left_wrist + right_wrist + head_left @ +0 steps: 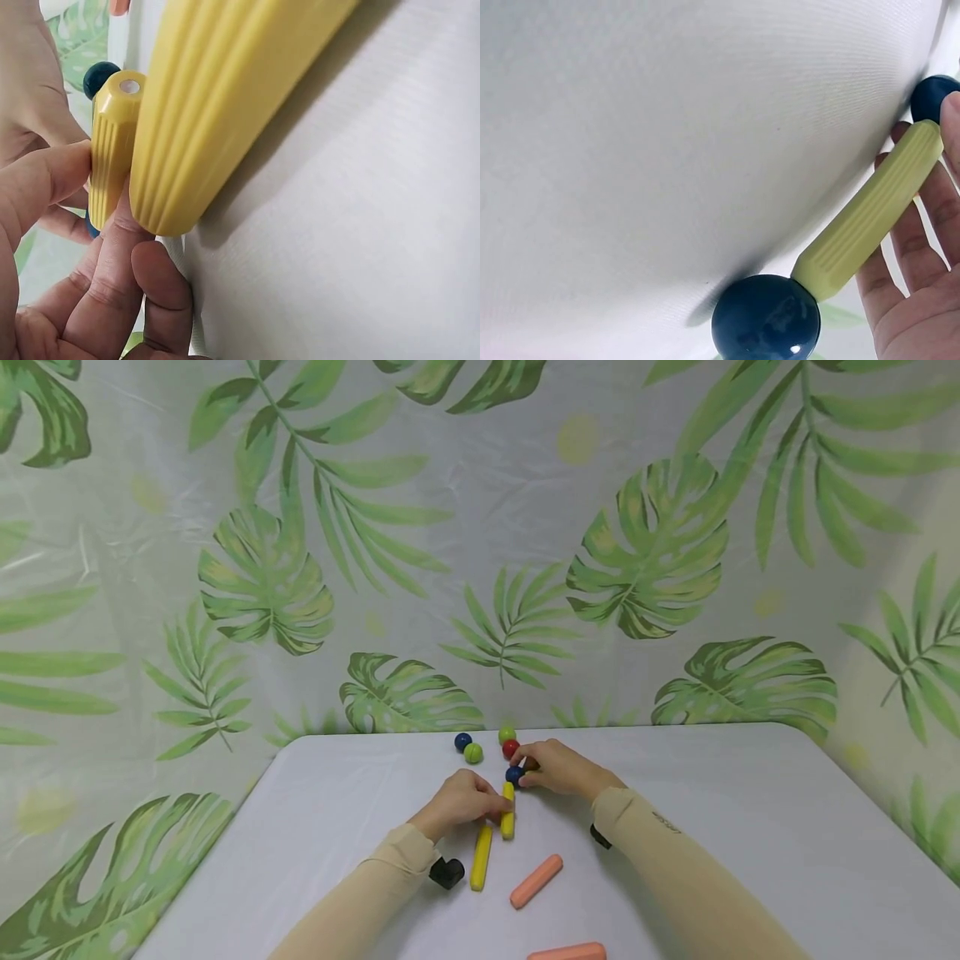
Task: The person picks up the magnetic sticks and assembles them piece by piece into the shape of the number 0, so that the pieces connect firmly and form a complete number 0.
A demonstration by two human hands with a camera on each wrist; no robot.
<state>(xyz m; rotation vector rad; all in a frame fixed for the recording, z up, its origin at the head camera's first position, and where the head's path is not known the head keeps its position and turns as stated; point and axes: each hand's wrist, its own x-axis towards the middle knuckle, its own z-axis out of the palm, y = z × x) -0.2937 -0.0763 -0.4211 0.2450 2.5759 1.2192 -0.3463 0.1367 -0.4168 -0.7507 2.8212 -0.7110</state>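
the left hand (459, 802) pinches a ribbed yellow stick (507, 811), rigid and light; the right hand (558, 768) grips a smooth blue ball (513, 774) at its tip, probably slippery.

Yellow ribbed rods (507, 810), dark blue ball (514, 774), salmon rods (536, 882), green leaf-print backdrop (645, 552).

Head view: orange stick (567, 952) at near edge cut off by frame. Right hand (558, 768) covers whatever its fingers grip beside the blue ball (514, 773). Left wrist view: near yellow stick (225, 105) runs out of frame, blurred.
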